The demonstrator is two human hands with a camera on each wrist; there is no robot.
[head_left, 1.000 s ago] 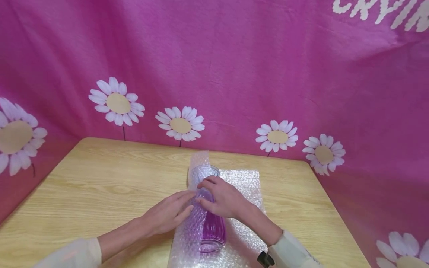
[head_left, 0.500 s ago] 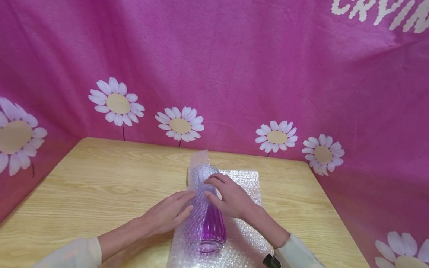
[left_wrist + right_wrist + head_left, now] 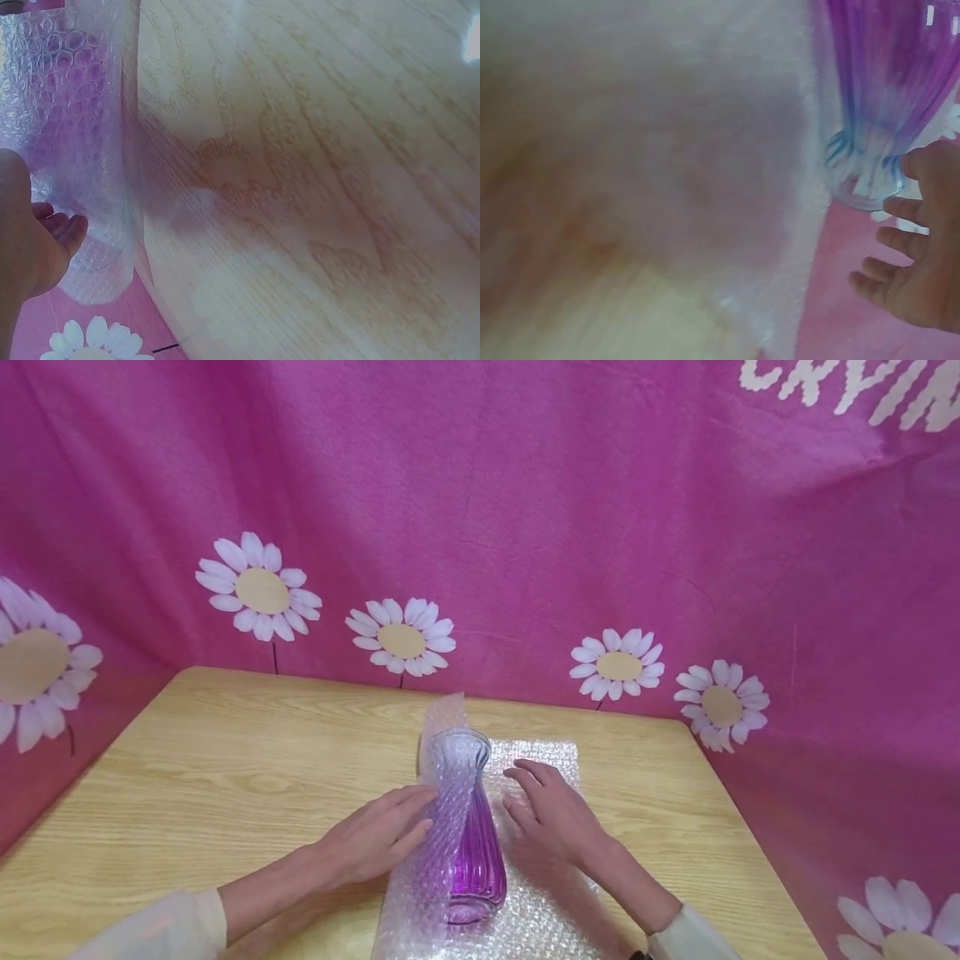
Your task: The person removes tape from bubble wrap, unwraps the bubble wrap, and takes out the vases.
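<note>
A glass vase (image 3: 482,860), purple and ribbed with a clear flared rim, lies on a sheet of bubble wrap (image 3: 540,893). The left part of the sheet is folded up over the vase's left side and hides it. Against that folded flap my left hand (image 3: 375,831) rests, fingers extended; in the left wrist view the bubble wrap (image 3: 67,82) stands beside the fingers. My right hand (image 3: 555,814) hovers over the wrap to the right of the vase, holding nothing. In the right wrist view its fingers are spread near the vase's narrow neck (image 3: 874,142).
The wooden table (image 3: 247,760) carries the wrap near its front middle. A pink cloth (image 3: 480,527) printed with white daisies hangs behind and at both sides of the table.
My right hand has come off the vase and moved to the right, uncovering the vase's neck and rim. The left hand and the folded flap have stayed in place.
</note>
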